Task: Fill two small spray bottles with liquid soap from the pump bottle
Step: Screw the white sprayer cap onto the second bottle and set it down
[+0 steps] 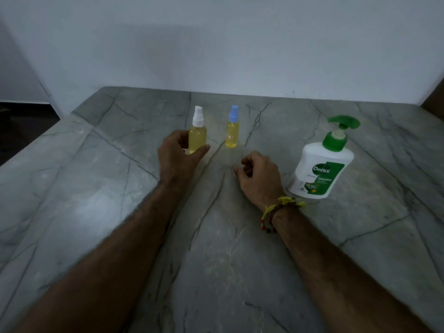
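Observation:
Two small spray bottles stand upright on the grey marble counter (pixel 120 200), both holding yellow liquid. My left hand (pixel 176 157) grips the white-capped spray bottle (pixel 197 138) around its lower body. The blue-capped spray bottle (pixel 232 131) stands free just to its right, cap on. My right hand (pixel 258 175) hovers low over the counter in front of that bottle, fingers loosely curled and holding nothing. The white pump bottle (pixel 322 169) with a green pump head and green label stands to the right of my right hand.
A pale wall (pixel 216 44) runs along the back of the counter. The counter's left edge drops to a dark floor (pixel 21 131). A brown surface (pixel 434 102) shows at the far right edge. A yellow and red thread band (pixel 276 210) circles my right wrist.

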